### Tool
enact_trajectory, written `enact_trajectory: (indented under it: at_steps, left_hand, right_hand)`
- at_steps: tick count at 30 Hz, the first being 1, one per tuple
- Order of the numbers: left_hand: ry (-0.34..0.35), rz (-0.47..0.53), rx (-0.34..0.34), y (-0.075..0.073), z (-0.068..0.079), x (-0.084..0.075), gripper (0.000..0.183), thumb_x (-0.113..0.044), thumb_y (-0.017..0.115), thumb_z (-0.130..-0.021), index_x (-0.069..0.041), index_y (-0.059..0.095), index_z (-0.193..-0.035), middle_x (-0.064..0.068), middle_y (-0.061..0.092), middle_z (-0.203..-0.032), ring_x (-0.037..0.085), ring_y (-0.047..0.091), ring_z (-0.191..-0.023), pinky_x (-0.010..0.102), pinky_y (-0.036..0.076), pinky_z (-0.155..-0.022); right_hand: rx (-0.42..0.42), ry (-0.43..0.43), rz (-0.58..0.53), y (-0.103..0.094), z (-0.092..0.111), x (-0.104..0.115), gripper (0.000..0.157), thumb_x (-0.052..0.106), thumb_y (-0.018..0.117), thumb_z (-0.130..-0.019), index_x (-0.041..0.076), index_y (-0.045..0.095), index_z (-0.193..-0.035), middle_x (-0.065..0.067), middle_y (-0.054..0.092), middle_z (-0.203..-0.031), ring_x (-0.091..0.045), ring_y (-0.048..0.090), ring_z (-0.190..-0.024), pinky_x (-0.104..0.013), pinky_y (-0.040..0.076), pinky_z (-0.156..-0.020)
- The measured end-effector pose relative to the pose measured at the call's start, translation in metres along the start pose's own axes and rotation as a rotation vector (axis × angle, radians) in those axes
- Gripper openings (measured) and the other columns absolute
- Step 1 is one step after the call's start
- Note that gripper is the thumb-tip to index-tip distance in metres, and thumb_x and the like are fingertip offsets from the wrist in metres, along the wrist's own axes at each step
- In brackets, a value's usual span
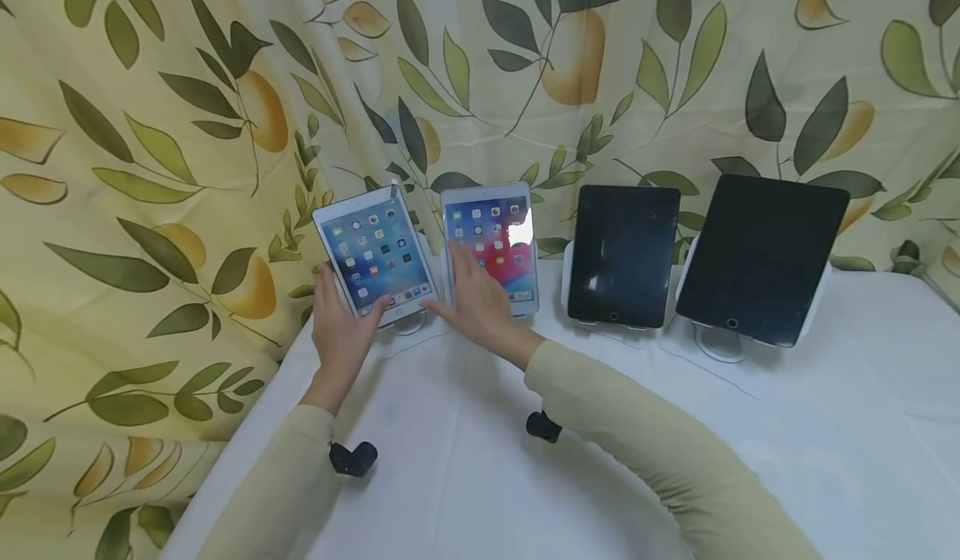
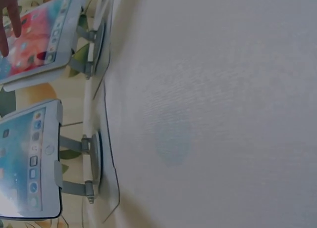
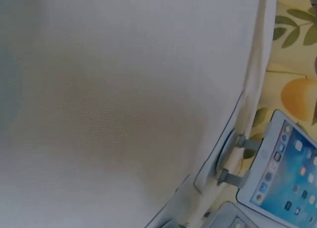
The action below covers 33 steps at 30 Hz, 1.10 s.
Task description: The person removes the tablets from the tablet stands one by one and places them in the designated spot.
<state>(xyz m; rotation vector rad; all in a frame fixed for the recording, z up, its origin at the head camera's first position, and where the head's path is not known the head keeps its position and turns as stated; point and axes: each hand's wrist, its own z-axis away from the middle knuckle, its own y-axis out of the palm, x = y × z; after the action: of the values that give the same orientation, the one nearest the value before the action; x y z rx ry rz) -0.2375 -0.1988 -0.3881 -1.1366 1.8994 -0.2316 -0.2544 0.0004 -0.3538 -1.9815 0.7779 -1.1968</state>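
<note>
On the left, a white tablet (image 1: pixel 378 252) with a blue home screen leans tilted on a stand. My left hand (image 1: pixel 341 327) grips its lower left corner, thumb over the front bezel and fingers along the left edge. Beside it stands a second white tablet (image 1: pixel 501 247) with a red and blue screen. Over this one's left side lies my right hand (image 1: pixel 480 302), fingers extended and thumb pointing to the first tablet's lower right corner. Seen from the left wrist, the right hand's fingers (image 2: pixel 15 20) are over the red screen; whether they touch it I cannot tell.
Two black tablets with dark screens, a smaller one (image 1: pixel 622 256) and a larger one (image 1: pixel 763 260), stand on white stands to the right. A white cloth (image 1: pixel 480 460) covers the table. Behind hangs a leaf-patterned curtain (image 1: pixel 450 68). Thin cables run by the stands.
</note>
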Motion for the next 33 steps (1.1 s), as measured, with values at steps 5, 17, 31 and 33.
enact_trajectory:
  at_steps: [5, 17, 31, 33]
  left_hand:
    - [-0.032, 0.040, -0.027, 0.000, -0.003, 0.001, 0.093, -0.035, 0.078, -0.077, 0.001, 0.028, -0.146, 0.024, 0.041, -0.134, 0.038, 0.047, -0.121, 0.053, 0.049, -0.080]
    - [-0.165, 0.104, 0.010, 0.007, -0.013, 0.010, 0.083, -0.028, 0.078, -0.078, 0.001, 0.035, -0.142, 0.020, 0.042, -0.124, 0.033, 0.049, -0.103, 0.041, 0.045, -0.073]
    - [-0.320, 0.066, -0.004, 0.005, -0.038, 0.003, 0.080, -0.026, 0.074, -0.082, -0.008, 0.030, -0.147, 0.017, 0.036, -0.128, 0.031, 0.048, -0.111, 0.048, 0.045, -0.081]
    - [-0.334, 0.063, 0.004, 0.005, -0.038, 0.006, 0.077, -0.026, 0.073, -0.082, -0.008, 0.033, -0.145, 0.017, 0.038, -0.127, 0.031, 0.050, -0.112, 0.048, 0.045, -0.081]
  right_hand:
    - [-0.068, 0.012, -0.087, 0.006, -0.007, -0.002, 0.090, 0.040, 0.074, -0.080, 0.012, 0.023, -0.148, -0.009, 0.039, -0.146, -0.024, 0.047, -0.127, -0.039, 0.052, -0.089]
    - [0.011, 0.123, -0.251, 0.017, -0.031, 0.010, 0.074, 0.021, 0.074, -0.082, 0.012, 0.034, -0.144, -0.008, 0.044, -0.142, -0.022, 0.045, -0.129, -0.037, 0.050, -0.093]
    - [0.046, 0.236, -0.245, 0.017, -0.062, 0.024, 0.068, 0.018, 0.074, -0.082, 0.012, 0.039, -0.140, -0.008, 0.049, -0.137, -0.022, 0.049, -0.124, -0.035, 0.048, -0.097]
    - [0.066, 0.239, -0.247, 0.018, -0.065, 0.024, 0.067, 0.018, 0.073, -0.083, 0.012, 0.039, -0.140, -0.008, 0.050, -0.137, -0.022, 0.050, -0.123, -0.035, 0.047, -0.097]
